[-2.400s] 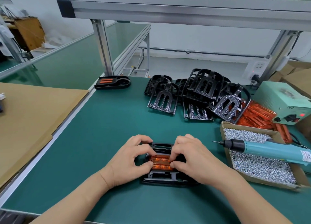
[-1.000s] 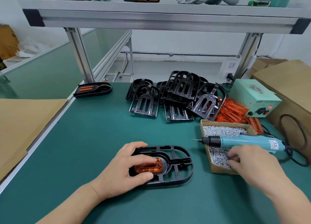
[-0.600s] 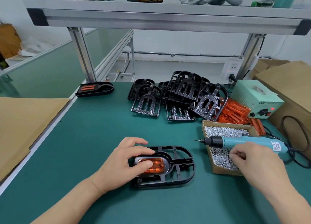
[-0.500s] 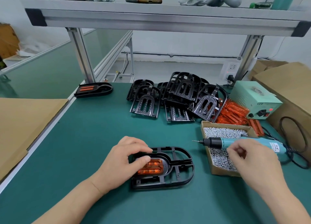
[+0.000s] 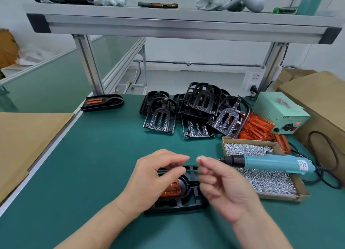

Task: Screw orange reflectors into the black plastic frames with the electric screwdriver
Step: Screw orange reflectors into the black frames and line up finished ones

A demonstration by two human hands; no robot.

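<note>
On the green mat (image 5: 102, 164) up front, the black frame (image 5: 188, 192) lies flat with the orange reflector (image 5: 170, 190) sitting in it. The left hand (image 5: 155, 176) hovers over it, fingers loosely curled, gripping nothing. The right hand (image 5: 222, 187) has its fingertips pinched together, can't tell on what. The electric screwdriver (image 5: 270, 163) lies across the screw box (image 5: 250, 139).

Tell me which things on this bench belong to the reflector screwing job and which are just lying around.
Job: near black frame, orange reflector in it, electric screwdriver, box of screws, pile of black frames, loose orange reflectors.
Lying about: cardboard sheet, white gloves, cardboard box.
</note>
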